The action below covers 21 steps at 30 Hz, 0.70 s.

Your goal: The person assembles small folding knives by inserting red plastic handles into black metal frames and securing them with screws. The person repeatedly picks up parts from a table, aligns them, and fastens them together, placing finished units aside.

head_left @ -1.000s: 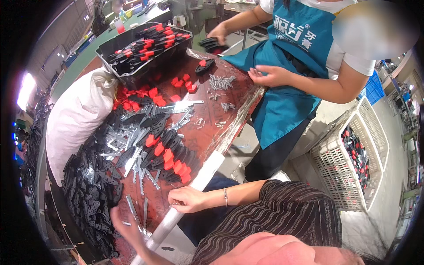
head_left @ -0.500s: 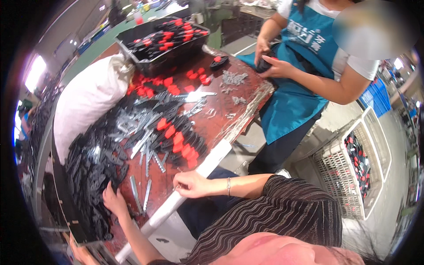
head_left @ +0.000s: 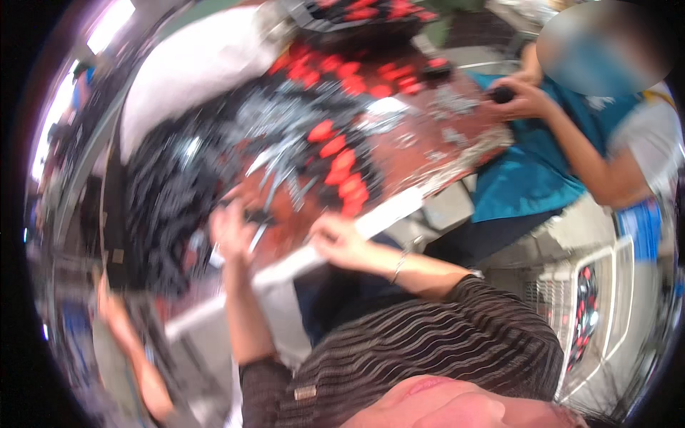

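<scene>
My left hand (head_left: 232, 232) is raised over the table's near edge, smeared by motion. A black plastic part (head_left: 260, 215) shows at its fingers, seemingly pinched there. Close to the white edge strip (head_left: 389, 214), my right hand (head_left: 335, 239) is closed in a pinch; what it holds, if anything, is too small to name. Left of my hands spreads a heap of black plastic parts (head_left: 160, 192). Beyond them lie loose silvery toothed metal strips (head_left: 275, 167) and a row of black pieces with red sliders (head_left: 342, 167).
A white sack (head_left: 200, 68) and a black bin (head_left: 357, 32) of red-and-black pieces stand at the back. Across the corner, a person in a teal apron holds a dark part (head_left: 501, 94). Another person's arm (head_left: 132, 339) is at left; a white basket (head_left: 621, 285) stands right.
My left hand has left the black heap and come up toward my right hand, a black part now at its fingers. My right hand stays pinched by the edge. The whole view has shifted.
</scene>
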Motion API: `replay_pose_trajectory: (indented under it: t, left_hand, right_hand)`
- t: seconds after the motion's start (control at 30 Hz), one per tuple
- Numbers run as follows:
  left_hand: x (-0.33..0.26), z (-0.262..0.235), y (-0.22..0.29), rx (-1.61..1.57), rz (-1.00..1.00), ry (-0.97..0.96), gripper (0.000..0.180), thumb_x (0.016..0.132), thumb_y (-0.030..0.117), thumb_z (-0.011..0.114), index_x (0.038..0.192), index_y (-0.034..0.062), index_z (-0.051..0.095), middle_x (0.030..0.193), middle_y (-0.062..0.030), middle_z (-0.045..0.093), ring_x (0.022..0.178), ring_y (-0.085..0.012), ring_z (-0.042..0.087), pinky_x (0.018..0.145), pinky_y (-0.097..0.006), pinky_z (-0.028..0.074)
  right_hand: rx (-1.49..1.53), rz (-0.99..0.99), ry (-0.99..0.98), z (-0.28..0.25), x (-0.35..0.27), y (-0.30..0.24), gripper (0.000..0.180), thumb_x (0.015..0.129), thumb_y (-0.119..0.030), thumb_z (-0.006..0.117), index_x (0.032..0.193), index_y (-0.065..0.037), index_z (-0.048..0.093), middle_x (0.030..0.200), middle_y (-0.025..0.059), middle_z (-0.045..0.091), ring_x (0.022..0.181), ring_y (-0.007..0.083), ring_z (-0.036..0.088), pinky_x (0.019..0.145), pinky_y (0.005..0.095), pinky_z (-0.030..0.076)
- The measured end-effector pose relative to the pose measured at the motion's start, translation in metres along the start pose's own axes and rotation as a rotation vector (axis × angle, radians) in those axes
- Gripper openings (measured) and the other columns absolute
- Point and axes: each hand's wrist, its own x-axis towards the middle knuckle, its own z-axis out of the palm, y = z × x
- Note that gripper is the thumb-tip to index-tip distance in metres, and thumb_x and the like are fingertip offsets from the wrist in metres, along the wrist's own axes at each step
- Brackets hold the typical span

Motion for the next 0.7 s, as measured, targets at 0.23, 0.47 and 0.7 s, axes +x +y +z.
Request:
replay_pose_trajectory:
  t: [0.23, 0.47, 0.7]
  left_hand:
    - [-0.032, 0.058, 0.009, -0.345, -0.408, 0.012, 0.026, 0.094, 0.019, 0.049, 0.112, 0.0009, 0.054, 0.085, -0.0028, 0.058, 0.075, -0.0113, 0.058, 0.067, -0.027, 0.051]
    - [-0.039, 0.079, 0.01, -0.251, -0.328, 0.01, 0.024, 0.094, 0.02, 0.051, 0.108, 0.0025, 0.057, 0.089, 0.0, 0.057, 0.08, -0.0068, 0.053, 0.071, -0.022, 0.046]
    - [-0.04, 0.09, 0.004, -0.118, -0.168, 0.0, 0.024, 0.095, 0.021, 0.05, 0.107, 0.0017, 0.057, 0.094, -0.0004, 0.058, 0.081, -0.0071, 0.051, 0.075, -0.023, 0.044]
  right_hand:
    - [0.524, 0.2, 0.169, -0.013, -0.001, -0.032, 0.008, 0.088, -0.003, 0.054, 0.095, -0.003, 0.049, 0.084, 0.0001, 0.054, 0.068, 0.0044, 0.05, 0.059, 0.0187, 0.042]
    - [0.48, 0.283, 0.074, -0.023, 0.024, -0.049, 0.008, 0.086, -0.003, 0.058, 0.093, -0.001, 0.055, 0.085, 0.0007, 0.06, 0.075, 0.0045, 0.055, 0.067, 0.0182, 0.044]
    - [0.502, 0.327, 0.059, -0.02, 0.022, -0.045, 0.008, 0.086, -0.002, 0.058, 0.092, -0.001, 0.054, 0.083, 0.0, 0.06, 0.075, 0.0047, 0.055, 0.066, 0.0184, 0.044]
